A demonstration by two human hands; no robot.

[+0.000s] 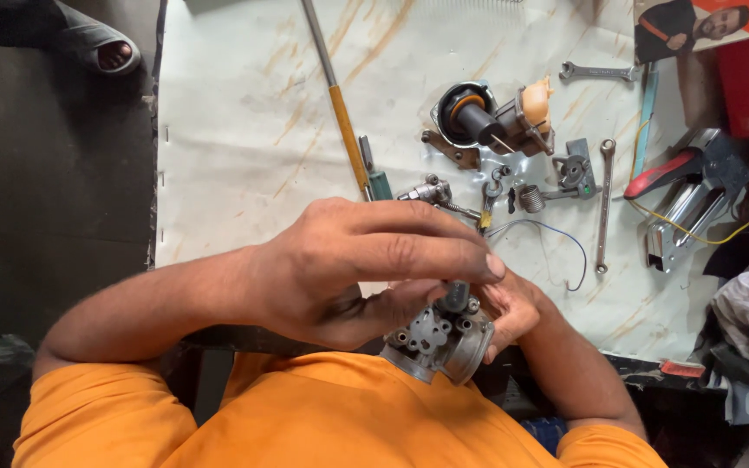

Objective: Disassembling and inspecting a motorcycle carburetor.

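Carburetor body [438, 340] in my hands, down at six o'clock, right against my orange shirt [322, 416]. I'm cradling it with my right hand [509, 312], fingers curled shut around its far side. My left hand [357, 264] is crossing over on top, thumb and fingers pinching closed on the small dark cap [456, 295] sticking up from the casting.

Up on the desk [244, 130], its pale cover streaked with rust, parts are lying spread out. At twelve o'clock I'm seeing a round metal housing with a black plunger and an orange ring [470, 117]. Just right of it, at one o'clock, a coil spring [530, 198] and a bracket [576, 169] are lying, with a long spanner [605, 204] beside them. A blue wire [565, 243] is looping near my fingertips. A yellow-handled rod [344, 121] is running off toward eleven o'clock. At ten o'clock, off the desk, someone's sandalled foot [101, 48] is resting on the dark floor.
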